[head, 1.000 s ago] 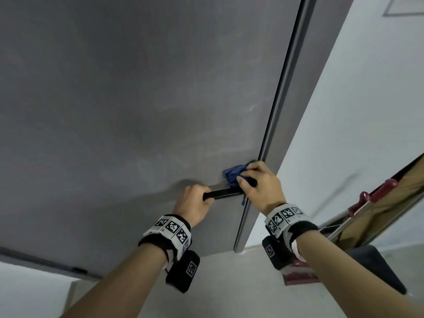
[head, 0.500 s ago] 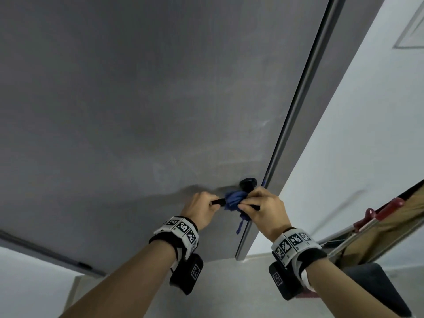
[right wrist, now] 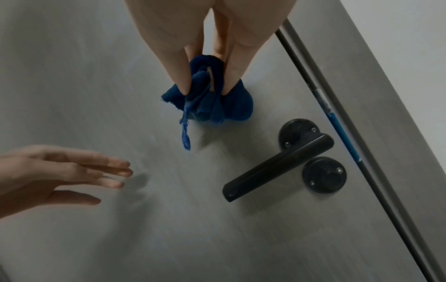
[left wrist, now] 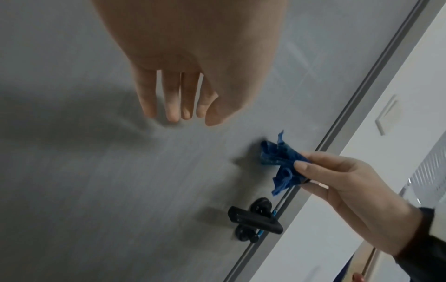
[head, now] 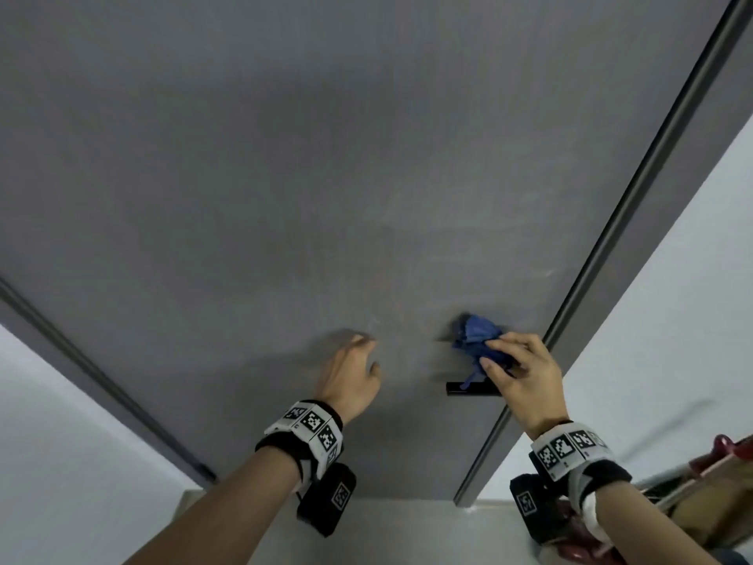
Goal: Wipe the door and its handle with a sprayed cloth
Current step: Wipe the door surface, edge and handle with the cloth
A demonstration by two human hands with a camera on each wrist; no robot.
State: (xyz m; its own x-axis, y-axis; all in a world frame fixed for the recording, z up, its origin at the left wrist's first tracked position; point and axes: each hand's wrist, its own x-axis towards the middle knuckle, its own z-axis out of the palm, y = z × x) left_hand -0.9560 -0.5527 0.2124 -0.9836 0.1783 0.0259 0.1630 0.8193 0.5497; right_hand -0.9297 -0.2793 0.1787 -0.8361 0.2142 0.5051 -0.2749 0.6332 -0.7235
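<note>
A grey door [head: 285, 177] fills the head view, with a black lever handle [head: 472, 388] near its right edge. The handle [right wrist: 277, 167] sits on two round black plates in the right wrist view and shows small in the left wrist view [left wrist: 253, 221]. My right hand [head: 517, 373] pinches a bunched blue cloth [head: 476, 336] and holds it against the door just above the handle; the cloth [right wrist: 212, 103] [left wrist: 277, 156] hangs a frayed strand. My left hand [head: 350, 373] hovers close to the door, left of the handle, fingers straight and holding nothing [left wrist: 176, 103].
A dark metal door edge strip [head: 635, 189] runs diagonally on the right, with a white wall [head: 672, 320] beyond it. Blue tape [right wrist: 342, 133] marks the strip near the handle. Red-handled items [head: 725, 446] lean at the lower right. A light floor [head: 407, 532] lies below.
My left hand has let go of the lever handle and moved left, opening. My right hand has lifted the cloth off the handle onto the door face above it.
</note>
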